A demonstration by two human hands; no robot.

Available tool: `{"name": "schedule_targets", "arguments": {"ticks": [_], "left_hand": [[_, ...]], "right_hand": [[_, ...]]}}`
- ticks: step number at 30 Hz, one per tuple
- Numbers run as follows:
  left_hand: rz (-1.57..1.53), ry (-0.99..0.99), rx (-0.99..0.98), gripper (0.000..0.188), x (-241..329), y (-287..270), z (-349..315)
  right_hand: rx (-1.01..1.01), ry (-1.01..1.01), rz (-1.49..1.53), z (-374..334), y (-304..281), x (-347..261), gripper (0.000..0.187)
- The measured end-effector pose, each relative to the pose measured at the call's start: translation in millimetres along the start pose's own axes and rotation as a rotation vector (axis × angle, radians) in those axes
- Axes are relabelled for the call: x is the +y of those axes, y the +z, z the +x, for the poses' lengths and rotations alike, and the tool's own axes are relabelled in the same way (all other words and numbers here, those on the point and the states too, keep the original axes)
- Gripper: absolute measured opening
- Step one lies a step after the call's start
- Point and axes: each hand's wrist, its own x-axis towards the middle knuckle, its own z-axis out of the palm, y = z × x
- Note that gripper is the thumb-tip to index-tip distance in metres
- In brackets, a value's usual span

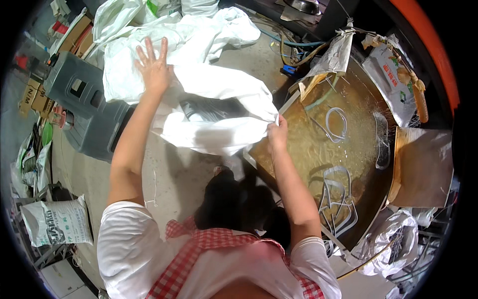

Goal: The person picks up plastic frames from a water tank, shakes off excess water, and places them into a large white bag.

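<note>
A large white woven-looking sack (224, 79) hangs in front of me with its mouth spread wide. My right hand (277, 133) is closed on the right edge of the mouth, pinching the fabric. With fingers spread, my left hand (153, 71) lies against the sack's upper left part. Through the mouth I see greyish, shiny contents (211, 108), too unclear to name. To the right of my right hand is a tank of murky brownish water with a pale rim (289, 103). Grey bent strips (338, 188) and a pale looped strip (327, 119) lie in the water.
At left stands a dark grey plastic bin (82, 117). A filled, printed white sack (57, 222) rests at the lower left. Beyond the tank are a brown panel (423, 164) and a silvery printed sheet (386, 82). Hoses (298, 44) run along the far floor.
</note>
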Motion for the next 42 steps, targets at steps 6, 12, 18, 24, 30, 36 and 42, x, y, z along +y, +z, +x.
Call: {"name": "schedule_targets", "arguments": {"ticks": [6,12,18,24,30,36,42], "left_hand": [[-0.554,0.544,-0.271,0.037,140,-78,-72],[-0.028,0.707,-0.197,0.040,146,66,-27],[-0.198,0.851,-0.303,0.047,191,101,34],[-0.309,0.916,-0.497,0.067,168,23,38],[-0.274,0.871,-1.397,0.066,96,-19,51],[-0.307,0.757,-1.607,0.046,90,-20,135],[-0.739,0.756,-2.110,0.024,233,7,213]], "right_hand": [[-0.224,-0.143,-0.299,30,-41,14,0.047],[-0.572,-0.066,-0.163,61,-49,33,0.035],[-0.311,-0.489,-0.354,71,-56,-3,0.049],[-0.174,-0.303,-0.624,4,-178,-61,0.064],[0.185,0.399,-1.085,-165,-303,-82,0.036],[0.914,0.584,-0.673,-343,-288,-89,0.038],[1.292,0.597,0.262,-464,-108,-13,0.024]]}}
